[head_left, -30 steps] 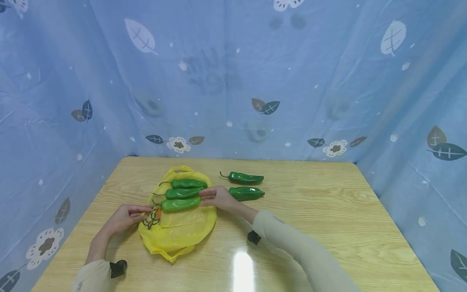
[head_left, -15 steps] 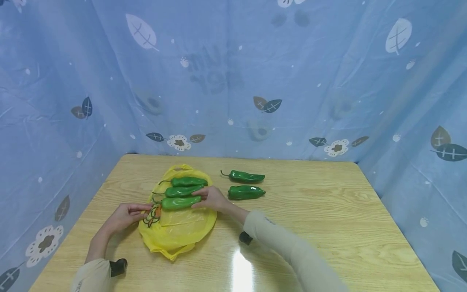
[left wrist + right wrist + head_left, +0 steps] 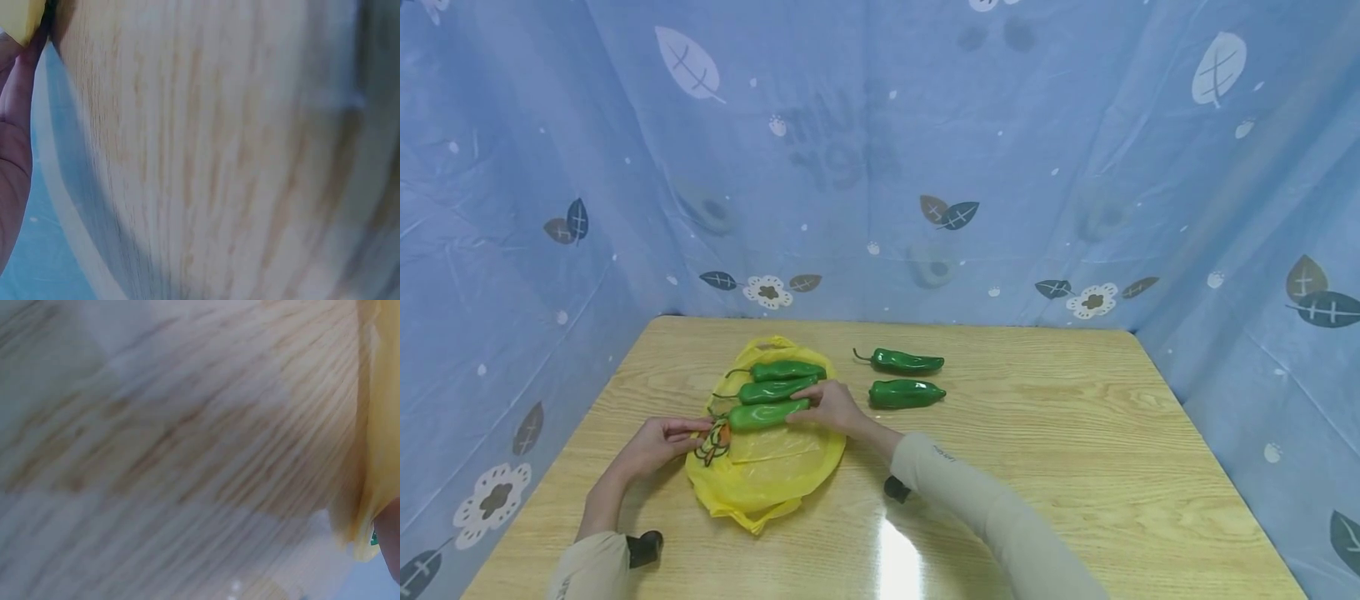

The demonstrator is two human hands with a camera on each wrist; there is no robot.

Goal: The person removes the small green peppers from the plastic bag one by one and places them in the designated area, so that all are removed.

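A yellow plastic bag [image 3: 782, 487] lies spread on the table with three long green peppers side by side on it. My right hand [image 3: 835, 408] grips the nearest, lightest pepper [image 3: 760, 416] by its tip end. Just behind it lie the middle pepper [image 3: 771, 391] and the far pepper [image 3: 786, 370]. At the bag's left edge, beside an orange and black print [image 3: 713, 442], my left hand [image 3: 658, 446] pinches the plastic. The left wrist view catches only part of that hand [image 3: 14, 150] against yellow plastic [image 3: 22, 19].
Two darker green peppers, a far one [image 3: 901, 362] and a nearer one [image 3: 906, 394], lie on the wooden table [image 3: 1075, 458] right of the bag. A blue patterned curtain [image 3: 880, 167] surrounds the table's back and sides. The right wrist view shows mostly tabletop.
My right hand has moved left and slightly toward me, onto the tip of the nearest pepper, which has shifted slightly left. The left hand stays at the bag's edge.
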